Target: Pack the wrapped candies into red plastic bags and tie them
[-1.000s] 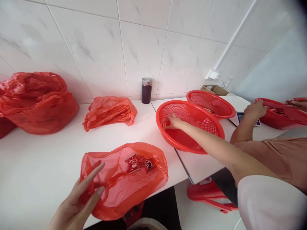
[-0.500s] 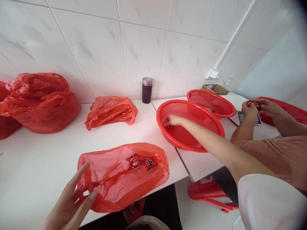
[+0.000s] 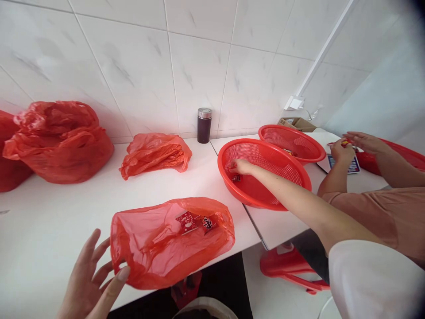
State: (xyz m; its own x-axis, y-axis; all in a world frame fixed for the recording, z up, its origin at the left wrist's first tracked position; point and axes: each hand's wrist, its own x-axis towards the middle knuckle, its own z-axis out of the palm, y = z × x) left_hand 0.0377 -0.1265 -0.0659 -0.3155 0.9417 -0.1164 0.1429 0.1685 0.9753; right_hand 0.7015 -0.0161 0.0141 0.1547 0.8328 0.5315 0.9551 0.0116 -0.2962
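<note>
Red packets [image 3: 187, 222] lie in an open plastic bag [image 3: 169, 252], the left hand [image 3: 83, 283] spread at its edge, as the right hand [image 3: 243, 167], grip unclear, reaches into a basket [image 3: 255, 191], where any lift would call for closed fingertips.

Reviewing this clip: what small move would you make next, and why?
I would probably close the right hand on the small wrapped packet beside its fingers, inside the near red basket. The hand is already down at that packet, though whether it grips anything is hidden. The left hand is at the red bag, where two packets show.
</note>
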